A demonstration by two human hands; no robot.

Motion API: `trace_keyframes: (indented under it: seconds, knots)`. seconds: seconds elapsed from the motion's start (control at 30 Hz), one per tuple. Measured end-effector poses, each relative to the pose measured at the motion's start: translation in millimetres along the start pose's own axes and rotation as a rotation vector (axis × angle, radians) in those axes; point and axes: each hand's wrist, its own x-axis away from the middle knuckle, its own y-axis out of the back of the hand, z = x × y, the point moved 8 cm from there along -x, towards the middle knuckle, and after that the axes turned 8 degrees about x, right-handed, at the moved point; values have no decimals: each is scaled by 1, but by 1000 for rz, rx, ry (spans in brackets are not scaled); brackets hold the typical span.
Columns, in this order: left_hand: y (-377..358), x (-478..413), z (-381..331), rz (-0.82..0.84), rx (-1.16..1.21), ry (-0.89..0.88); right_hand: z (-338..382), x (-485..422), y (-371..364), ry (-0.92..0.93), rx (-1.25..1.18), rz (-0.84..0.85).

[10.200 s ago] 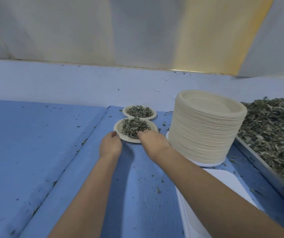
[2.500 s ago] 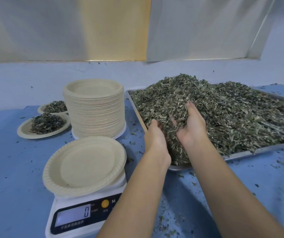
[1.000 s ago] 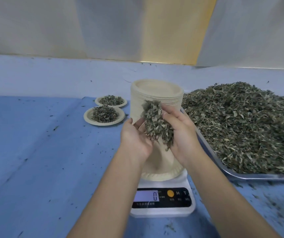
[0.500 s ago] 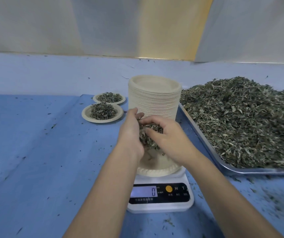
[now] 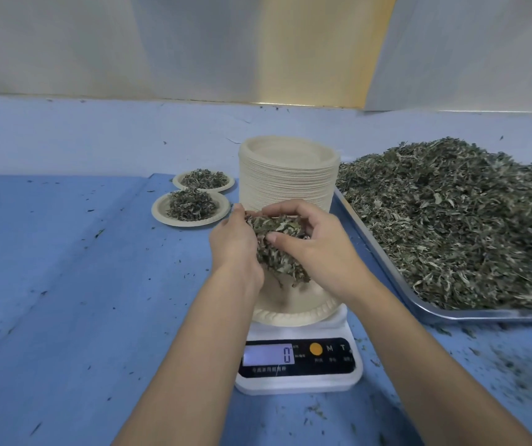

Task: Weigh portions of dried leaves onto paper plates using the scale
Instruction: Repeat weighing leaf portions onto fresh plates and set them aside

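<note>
2 filled plates (image 5: 190, 209) sit at 10 o'clock, while the left hand (image 5: 235, 243) and right hand (image 5: 319, 249) cup a clump of dried leaves (image 5: 274, 249) over the plate (image 5: 293, 312) on the scale (image 5: 300, 365), which reads 0, so this portion looks unweighed and the heap (image 5: 451, 220) at 3 o'clock remains.

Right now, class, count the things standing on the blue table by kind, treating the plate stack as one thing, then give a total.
Scale: 1
Plate on the scale: 1
Filled plates: 2
Plate stack: 1
Tray of leaves: 1
Total: 6
</note>
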Motion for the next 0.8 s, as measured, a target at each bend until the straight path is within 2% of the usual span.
trace_keyframes:
  seconds: [0.2,0.37,0.5,0.8]
  knots:
    - [1,-8,-3,20,124,8,-8,-3,7,-25,71,-9]
    - [6,-12,-13,24,128,-7,-20,-3,3,-99,158,76]
    - [4,-11,-20,47,195,5,-25,-1,-6,-163,46,149]
    - [-9,-1,-20,127,253,70,-20,-4,19,-143,-41,-116]
